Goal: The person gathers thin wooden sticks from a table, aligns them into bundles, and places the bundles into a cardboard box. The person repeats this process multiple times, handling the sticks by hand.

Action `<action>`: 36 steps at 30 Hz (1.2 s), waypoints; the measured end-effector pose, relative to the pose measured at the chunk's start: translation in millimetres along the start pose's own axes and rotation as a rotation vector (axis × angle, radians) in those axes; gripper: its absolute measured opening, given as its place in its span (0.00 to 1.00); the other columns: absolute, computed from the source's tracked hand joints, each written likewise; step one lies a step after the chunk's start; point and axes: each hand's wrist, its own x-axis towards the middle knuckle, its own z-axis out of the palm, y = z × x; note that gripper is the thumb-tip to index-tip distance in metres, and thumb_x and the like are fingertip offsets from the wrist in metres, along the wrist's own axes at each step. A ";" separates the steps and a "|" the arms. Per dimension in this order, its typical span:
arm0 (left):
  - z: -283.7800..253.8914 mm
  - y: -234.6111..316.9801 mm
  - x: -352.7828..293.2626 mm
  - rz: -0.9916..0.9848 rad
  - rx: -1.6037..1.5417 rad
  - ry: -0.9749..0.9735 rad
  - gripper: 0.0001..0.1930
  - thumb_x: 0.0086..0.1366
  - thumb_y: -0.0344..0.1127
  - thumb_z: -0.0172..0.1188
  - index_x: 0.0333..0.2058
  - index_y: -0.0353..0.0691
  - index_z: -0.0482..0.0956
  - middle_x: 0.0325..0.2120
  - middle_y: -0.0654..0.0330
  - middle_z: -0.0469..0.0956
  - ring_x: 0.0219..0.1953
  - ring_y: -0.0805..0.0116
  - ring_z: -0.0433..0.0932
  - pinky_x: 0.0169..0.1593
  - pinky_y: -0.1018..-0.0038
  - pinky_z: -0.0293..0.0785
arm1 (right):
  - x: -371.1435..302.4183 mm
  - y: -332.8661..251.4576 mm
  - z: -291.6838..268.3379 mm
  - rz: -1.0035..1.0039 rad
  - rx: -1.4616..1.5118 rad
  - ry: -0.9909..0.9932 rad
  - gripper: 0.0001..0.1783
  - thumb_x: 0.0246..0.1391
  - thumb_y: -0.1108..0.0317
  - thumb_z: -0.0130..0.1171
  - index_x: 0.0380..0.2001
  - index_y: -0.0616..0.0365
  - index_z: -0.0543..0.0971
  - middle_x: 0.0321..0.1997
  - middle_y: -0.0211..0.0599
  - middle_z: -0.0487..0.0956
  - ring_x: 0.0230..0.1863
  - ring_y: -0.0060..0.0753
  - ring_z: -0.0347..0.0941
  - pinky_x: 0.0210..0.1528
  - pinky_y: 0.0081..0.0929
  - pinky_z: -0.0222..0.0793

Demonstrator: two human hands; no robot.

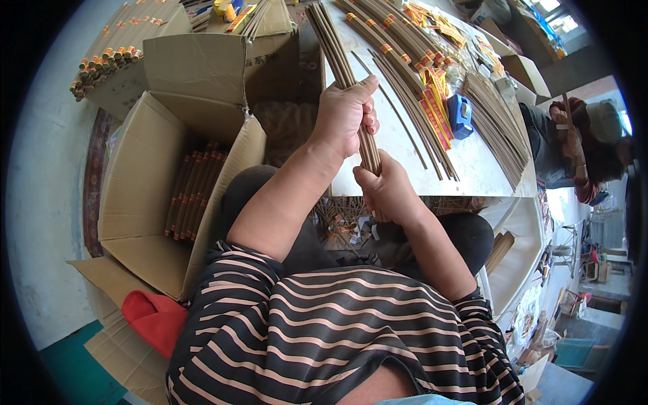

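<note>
My left hand [343,116] is closed round the middle of a bundle of thin brown incense sticks [332,47]. The bundle slants from the upper left down toward me, above the near left edge of the white table [401,172]. Lower down, my right hand [391,189] grips the bundle's near end, which its fingers partly hide. Loose incense sticks [413,108] lie on the table just right of my hands. Beside them are red and yellow paper labels [437,111] and a blue tape dispenser [461,116].
An open cardboard box [142,202] at my left holds labelled bundles [196,192]. More labelled bundles [108,64] lie stacked at the far left, and others [385,40] on the table's far side. More loose sticks [496,128] lie farther right. Another person [574,142] works beyond the table's right side.
</note>
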 end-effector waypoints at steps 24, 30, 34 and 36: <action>-10.5 5.1 23.6 -0.053 -0.213 -0.104 0.17 0.62 0.40 0.56 0.17 0.48 0.62 0.10 0.72 0.60 0.10 0.80 0.57 0.15 0.82 0.56 | -5.3 -9.1 -31.9 0.084 0.003 -0.184 0.10 0.53 0.67 0.53 0.31 0.61 0.66 0.15 0.27 0.66 0.11 0.18 0.63 0.13 0.16 0.60; -40.0 43.5 33.2 0.122 -0.338 -0.069 0.16 0.64 0.40 0.54 0.18 0.45 0.65 0.09 0.71 0.59 0.10 0.81 0.57 0.15 0.82 0.55 | -0.4 11.5 -80.2 -0.084 -0.038 -0.067 0.15 0.54 0.59 0.57 0.31 0.62 0.72 0.19 0.29 0.69 0.21 0.18 0.67 0.21 0.18 0.64; -35.1 30.6 36.7 0.077 -0.330 -0.200 0.15 0.62 0.42 0.56 0.19 0.45 0.67 0.10 0.71 0.60 0.11 0.80 0.58 0.16 0.82 0.55 | 51.8 43.7 -112.5 -0.191 -0.919 0.521 0.15 0.52 0.60 0.56 0.34 0.63 0.73 0.34 0.49 0.75 0.37 0.48 0.72 0.40 0.38 0.67; -34.6 28.3 36.2 0.074 -0.333 -0.225 0.15 0.62 0.43 0.56 0.19 0.45 0.67 0.11 0.71 0.60 0.11 0.80 0.59 0.16 0.82 0.56 | 66.4 62.1 -116.0 -0.272 -1.051 0.563 0.12 0.52 0.63 0.54 0.31 0.62 0.75 0.34 0.51 0.75 0.38 0.52 0.72 0.42 0.40 0.66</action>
